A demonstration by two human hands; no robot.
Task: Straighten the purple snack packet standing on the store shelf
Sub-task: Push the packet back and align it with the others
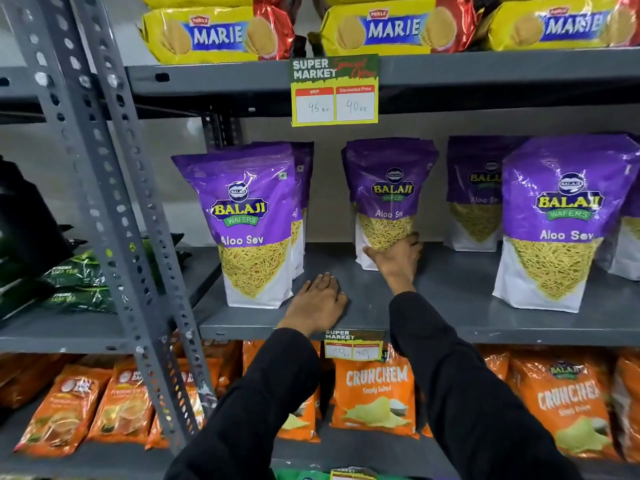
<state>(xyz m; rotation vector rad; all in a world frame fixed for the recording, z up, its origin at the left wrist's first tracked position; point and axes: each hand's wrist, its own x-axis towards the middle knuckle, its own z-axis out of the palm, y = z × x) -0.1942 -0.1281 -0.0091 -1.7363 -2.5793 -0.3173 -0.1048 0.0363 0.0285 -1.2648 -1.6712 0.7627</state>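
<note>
You face a grey metal rack [104, 188] with three shelf levels in view. The top level carries three yellow Marie biscuit packs [218, 34] along its front. The middle shelf [450, 327] holds purple Balaji Aloo Sev pouches: two stand near the front edge, one at left [249, 223] and one at right [557, 223], and more stand behind them, too overlapped for you to count. The purple snack packet [389, 199] stands far back at the middle, upright with a slight lean. Below, orange packs fill the bottom level, two of them reading Crunchem [375, 393]. Two price tags show: a large one [334, 90] on the upper shelf edge and a small one [353, 344] on the middle edge. Your right hand [394, 258] cups that packet's base, fingers curled around its lower front. Your left hand [317, 303] lies flat and open on the shelf, holding nothing, just beside the left front pouch.
</note>
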